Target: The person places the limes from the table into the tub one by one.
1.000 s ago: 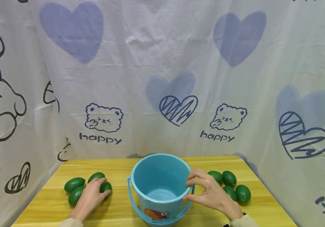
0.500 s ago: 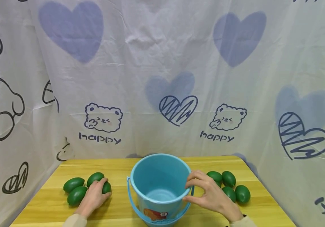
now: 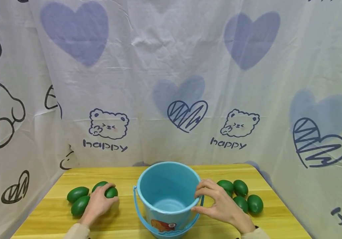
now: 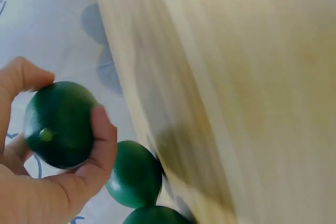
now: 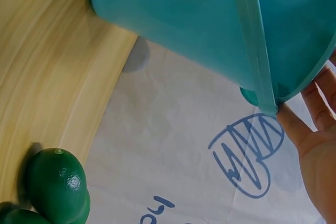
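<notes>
Plainly, left hand [image 3: 98, 201] pinches a glossy oval fruit [image 4: 59, 121], right hand [image 3: 220, 203] a bucket rim [image 3: 171, 212].

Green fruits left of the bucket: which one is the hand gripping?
The rightmost fruit, nearest the bucket: the left hand pinches it between thumb and fingers; the others lie ungripped.

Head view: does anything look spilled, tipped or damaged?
Nothing stands out. The blue bucket stands upright, its handle hanging in front; limes lie grouped on both sides on the table, and the left hand grips one lime. No spill or damage shows.
</notes>
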The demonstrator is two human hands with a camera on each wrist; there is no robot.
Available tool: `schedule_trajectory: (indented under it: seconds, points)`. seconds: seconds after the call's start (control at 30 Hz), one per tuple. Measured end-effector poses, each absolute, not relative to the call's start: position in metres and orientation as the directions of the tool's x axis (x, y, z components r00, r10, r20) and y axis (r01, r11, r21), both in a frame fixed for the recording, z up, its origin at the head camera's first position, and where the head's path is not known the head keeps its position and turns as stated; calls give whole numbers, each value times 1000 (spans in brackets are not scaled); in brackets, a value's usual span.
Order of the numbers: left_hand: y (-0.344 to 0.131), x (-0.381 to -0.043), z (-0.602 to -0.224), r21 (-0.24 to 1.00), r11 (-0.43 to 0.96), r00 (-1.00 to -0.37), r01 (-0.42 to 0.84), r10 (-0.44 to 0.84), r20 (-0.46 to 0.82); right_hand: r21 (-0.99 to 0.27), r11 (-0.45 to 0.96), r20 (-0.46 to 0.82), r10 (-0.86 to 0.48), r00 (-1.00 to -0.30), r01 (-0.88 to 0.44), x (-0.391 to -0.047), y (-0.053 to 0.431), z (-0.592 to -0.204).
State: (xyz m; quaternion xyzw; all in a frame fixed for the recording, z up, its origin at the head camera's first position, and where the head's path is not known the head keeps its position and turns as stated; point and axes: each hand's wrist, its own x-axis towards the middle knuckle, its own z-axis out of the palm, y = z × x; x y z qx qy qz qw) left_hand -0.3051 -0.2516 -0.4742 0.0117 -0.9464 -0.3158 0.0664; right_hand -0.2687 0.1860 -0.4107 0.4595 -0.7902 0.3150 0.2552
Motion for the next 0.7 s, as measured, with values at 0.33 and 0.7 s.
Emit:
schedule_trajectory:
  seconds: [0.33, 0.7]
  points:
    - [-246, -298, -467, 804, 593, -984, -27, -156, 83, -275, 369, 678, -581, -451, -888, -267, 185, -408]
    - [-230, -289, -437, 900, 435, -979, 8, -179, 96, -270, 364, 674, -590, -445, -891, -269, 186, -406]
